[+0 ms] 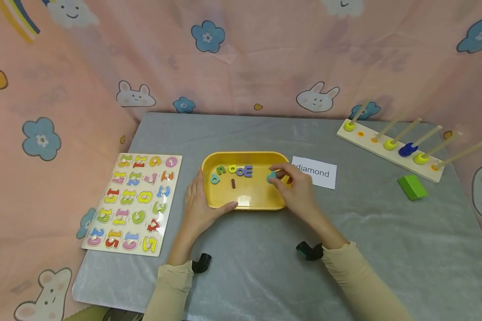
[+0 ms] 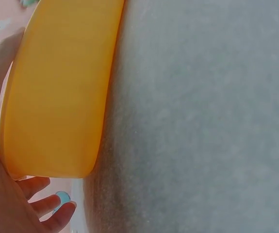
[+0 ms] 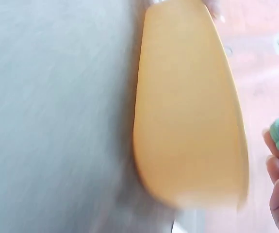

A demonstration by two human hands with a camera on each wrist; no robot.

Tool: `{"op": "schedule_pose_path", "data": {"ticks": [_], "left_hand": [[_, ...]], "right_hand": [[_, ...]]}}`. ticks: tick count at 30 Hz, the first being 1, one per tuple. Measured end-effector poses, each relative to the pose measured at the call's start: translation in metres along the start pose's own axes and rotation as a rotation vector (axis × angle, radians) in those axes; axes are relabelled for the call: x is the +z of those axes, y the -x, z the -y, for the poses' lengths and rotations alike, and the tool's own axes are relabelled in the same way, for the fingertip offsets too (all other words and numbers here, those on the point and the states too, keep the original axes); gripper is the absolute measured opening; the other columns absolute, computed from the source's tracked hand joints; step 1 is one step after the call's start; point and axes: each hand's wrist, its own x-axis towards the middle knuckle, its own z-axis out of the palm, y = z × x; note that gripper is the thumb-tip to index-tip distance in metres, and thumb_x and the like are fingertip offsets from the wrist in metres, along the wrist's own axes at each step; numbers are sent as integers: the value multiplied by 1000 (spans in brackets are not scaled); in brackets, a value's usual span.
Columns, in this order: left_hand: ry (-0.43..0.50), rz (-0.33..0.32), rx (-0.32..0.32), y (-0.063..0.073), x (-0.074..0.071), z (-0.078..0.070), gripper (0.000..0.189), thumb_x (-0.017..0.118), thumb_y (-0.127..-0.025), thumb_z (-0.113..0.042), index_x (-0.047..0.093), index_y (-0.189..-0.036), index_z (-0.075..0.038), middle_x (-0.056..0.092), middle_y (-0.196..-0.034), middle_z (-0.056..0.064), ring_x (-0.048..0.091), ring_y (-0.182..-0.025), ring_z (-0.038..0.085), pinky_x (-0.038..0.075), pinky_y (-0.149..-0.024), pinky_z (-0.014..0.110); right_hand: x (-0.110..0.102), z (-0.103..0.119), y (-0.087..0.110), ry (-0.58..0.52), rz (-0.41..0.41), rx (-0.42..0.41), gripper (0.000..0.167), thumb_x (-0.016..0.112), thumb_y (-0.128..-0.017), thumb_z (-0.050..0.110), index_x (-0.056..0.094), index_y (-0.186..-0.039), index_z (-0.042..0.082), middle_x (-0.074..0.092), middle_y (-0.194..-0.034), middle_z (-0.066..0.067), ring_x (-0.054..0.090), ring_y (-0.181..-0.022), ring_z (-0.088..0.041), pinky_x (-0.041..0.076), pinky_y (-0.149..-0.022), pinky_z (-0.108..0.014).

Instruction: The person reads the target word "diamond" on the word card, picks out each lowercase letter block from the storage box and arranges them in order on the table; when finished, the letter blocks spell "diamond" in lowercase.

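A shallow yellow tray [image 1: 261,156] lies on the table with several coloured letter pieces inside, among them a green n [image 1: 221,170], a purple m [image 1: 247,171], a teal letter [image 1: 214,179] and a dark red i [image 1: 233,183]. My left hand [image 1: 202,203] rests against the tray's left end, its fingers extended along the side and its thumb on the front rim. Over the tray's right end, my right hand [image 1: 295,187] pinches another teal letter piece [image 3: 278,135] between thumb and fingers. Its exact shape is partly hidden by the fingertips.
A white card [image 1: 323,174] reading "diamond" lies right of the tray. On the left is a number puzzle board [image 1: 133,205]. A pegged wooden board [image 1: 385,142] with a few rings stands at the back right, a green block [image 1: 412,187] in front of it.
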Motion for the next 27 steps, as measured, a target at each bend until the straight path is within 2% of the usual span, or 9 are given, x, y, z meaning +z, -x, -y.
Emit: {"op": "schedule_pose_path", "data": {"ticks": [3,6,8,11,16,23,27], "left_hand": [[1,0,6,-1,0,1,141,94,-73,-54,5,-171,-8,19,-177,15,18,-162,38,14,-132,58],[2,-1,5,-1,0,2,141,94,-73,-53,5,-171,-8,18,-177,16,18,-162,39,14,-132,59],[2,-5,4,-1,-1,2,141,94,-73,-53,5,-171,-8,19,-177,16,18,-162,39,14,-132,58],[1,-11,3,-1,-1,1,141,95,-72,-53,5,-171,-8,20,-177,16,19,-161,39,14,-132,57],[-4,-9,2,-1,-1,1,141,95,-72,-53,5,-171,-8,20,-176,16,19,-161,38,14,-132,57],[7,-3,-5,0,-1,1,141,95,-73,-53,5,-172,-9,18,-177,16,18,-161,39,14,-132,59],[5,-2,-3,0,0,1,141,95,-72,-54,5,-172,-10,18,-177,15,18,-162,39,15,-132,59]], "right_hand": [[-20,-12,10,-34,-88,26,22,83,-90,1,75,-110,-2,76,-92,-16,65,-84,-9,45,-71,-21],[-37,-24,16,-46,-140,100,19,82,-91,1,76,-109,-2,76,-95,-18,60,-86,3,43,-72,-16],[-45,-33,20,-46,-148,168,19,81,-92,1,76,-109,-3,75,-98,-21,59,-83,7,44,-70,-12],[-52,-43,25,-45,-109,264,21,81,-91,0,75,-109,-7,74,-95,-26,59,-76,10,48,-69,-7],[-50,-55,35,-24,-18,326,21,83,-89,-1,73,-106,-8,76,-90,-27,63,-69,8,52,-67,-7],[-42,-61,39,21,31,387,18,85,-88,1,78,-103,-6,76,-90,-23,65,-67,0,53,-64,-10],[-42,-63,41,88,54,387,17,85,-88,3,80,-102,-4,76,-88,-20,67,-71,-10,51,-65,-11]]}}
